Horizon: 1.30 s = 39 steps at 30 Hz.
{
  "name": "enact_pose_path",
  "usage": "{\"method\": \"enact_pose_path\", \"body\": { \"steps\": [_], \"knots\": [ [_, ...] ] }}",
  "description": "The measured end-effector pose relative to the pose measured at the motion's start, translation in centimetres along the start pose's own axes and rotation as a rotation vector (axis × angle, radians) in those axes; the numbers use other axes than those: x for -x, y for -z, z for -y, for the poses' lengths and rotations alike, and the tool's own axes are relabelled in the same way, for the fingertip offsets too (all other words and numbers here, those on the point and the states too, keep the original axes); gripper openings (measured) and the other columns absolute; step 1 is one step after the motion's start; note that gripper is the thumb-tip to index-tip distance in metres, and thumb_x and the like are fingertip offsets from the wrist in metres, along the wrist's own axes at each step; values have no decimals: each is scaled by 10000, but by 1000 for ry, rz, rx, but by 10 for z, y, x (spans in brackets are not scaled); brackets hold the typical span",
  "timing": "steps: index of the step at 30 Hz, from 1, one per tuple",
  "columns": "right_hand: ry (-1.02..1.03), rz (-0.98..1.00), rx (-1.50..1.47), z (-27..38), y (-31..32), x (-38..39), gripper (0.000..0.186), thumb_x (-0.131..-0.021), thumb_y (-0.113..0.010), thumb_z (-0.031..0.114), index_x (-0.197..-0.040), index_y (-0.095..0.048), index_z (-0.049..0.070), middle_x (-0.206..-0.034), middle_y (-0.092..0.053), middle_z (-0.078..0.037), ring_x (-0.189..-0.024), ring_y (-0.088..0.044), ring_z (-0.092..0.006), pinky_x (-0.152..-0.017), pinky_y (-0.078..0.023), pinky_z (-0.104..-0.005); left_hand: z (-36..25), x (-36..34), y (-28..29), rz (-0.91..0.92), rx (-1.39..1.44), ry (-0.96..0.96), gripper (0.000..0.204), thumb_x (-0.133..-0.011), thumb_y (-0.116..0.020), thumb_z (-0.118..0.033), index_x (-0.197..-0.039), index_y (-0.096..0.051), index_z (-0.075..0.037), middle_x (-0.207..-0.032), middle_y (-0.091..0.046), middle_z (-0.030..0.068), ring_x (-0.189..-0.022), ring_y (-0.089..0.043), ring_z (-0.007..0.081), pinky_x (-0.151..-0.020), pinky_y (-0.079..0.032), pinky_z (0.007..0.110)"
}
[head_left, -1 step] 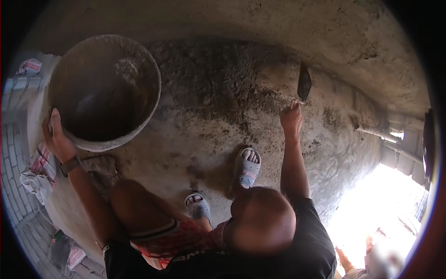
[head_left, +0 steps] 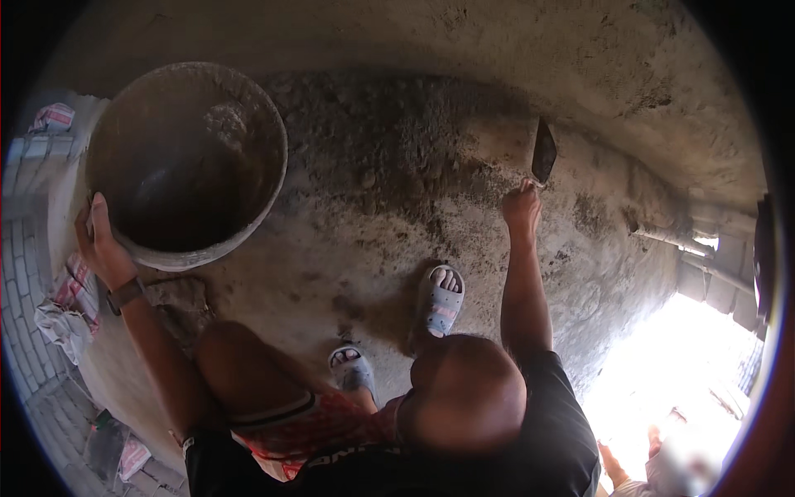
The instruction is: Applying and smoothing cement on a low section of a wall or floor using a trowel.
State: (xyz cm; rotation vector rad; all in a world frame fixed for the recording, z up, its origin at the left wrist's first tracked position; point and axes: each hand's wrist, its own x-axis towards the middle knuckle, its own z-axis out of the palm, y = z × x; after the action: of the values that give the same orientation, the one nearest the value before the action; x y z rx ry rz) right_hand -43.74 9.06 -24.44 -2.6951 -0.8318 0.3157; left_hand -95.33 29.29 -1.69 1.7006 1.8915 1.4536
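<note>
A large round grey pan (head_left: 178, 161), dark inside with a pale patch of residue, is at the upper left, with my left hand (head_left: 103, 240) gripping its rim. My right hand (head_left: 522, 203) is closed round the handle of a pointed trowel (head_left: 543, 151), held out at the upper right against a rough, mottled cement surface (head_left: 389, 215). The surface has dark, crumbly material spread along its upper part. My sandalled feet (head_left: 443, 298) are below, between my two arms.
A curved plaster wall (head_left: 497, 41) spans the top. Sacks (head_left: 66, 323) and brickwork (head_left: 25, 290) lie at the left. At the right are poles (head_left: 704, 265) beside a bright opening, with part of another person (head_left: 654, 472) at the lower right.
My right hand and the trowel have shifted very slightly to the right. My left hand and the pan stay where they were.
</note>
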Motion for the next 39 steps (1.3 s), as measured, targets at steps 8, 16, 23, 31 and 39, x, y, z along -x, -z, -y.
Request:
{"method": "enact_pose_path", "body": {
  "steps": [8, 16, 23, 31, 39],
  "knots": [
    [266, 263, 34, 91, -56, 74, 482, -817, -490, 115, -1196, -353, -151, -1040, -520, -321, -810, -597, -354, -688, -528, -343, 13, -7, 11, 43, -175, -185, 341, -841, -589, -231, -1017, -581, 61, -1046, -568, 146, -954, -568, 240, -838, -438, 311],
    [26, 384, -69, 64, 20, 67, 437, -864, -430, 156, -1240, -372, -59, -946, -571, -294, -810, -615, -348, -677, -518, -419, 8, -5, 6, -11, -46, -47, 340, -847, -578, -220, -1025, -574, 69, -1058, -567, 141, -952, -568, 241, -834, -439, 314],
    [207, 118, 64, 49, -48, 34, 315, -857, -395, 91, -1131, -438, -58, -909, -588, -265, -791, -603, -372, -662, -504, -428, 3, -2, -1, 13, -79, -80, 358, -847, -575, -229, -1042, -561, 72, -1061, -567, 149, -939, -568, 237, -838, -435, 310],
    [251, 294, -120, 82, 9, 83, 415, -838, -446, 91, -1200, -389, -104, -939, -563, -281, -833, -588, -364, -682, -518, -396, 16, -11, 14, 3, -150, -180, 368, -842, -577, -246, -1034, -563, 68, -1041, -575, 150, -948, -553, 241, -845, -420, 312],
    [365, 173, 129, 62, -56, 54, 390, -854, -396, 84, -1194, -390, -105, -1004, -554, -293, -889, -597, -348, -697, -515, -387, 7, -5, 5, 0, -180, -149, 357, -850, -570, -254, -1025, -575, 58, -1041, -567, 146, -940, -554, 241, -846, -419, 320]
  ]
}}
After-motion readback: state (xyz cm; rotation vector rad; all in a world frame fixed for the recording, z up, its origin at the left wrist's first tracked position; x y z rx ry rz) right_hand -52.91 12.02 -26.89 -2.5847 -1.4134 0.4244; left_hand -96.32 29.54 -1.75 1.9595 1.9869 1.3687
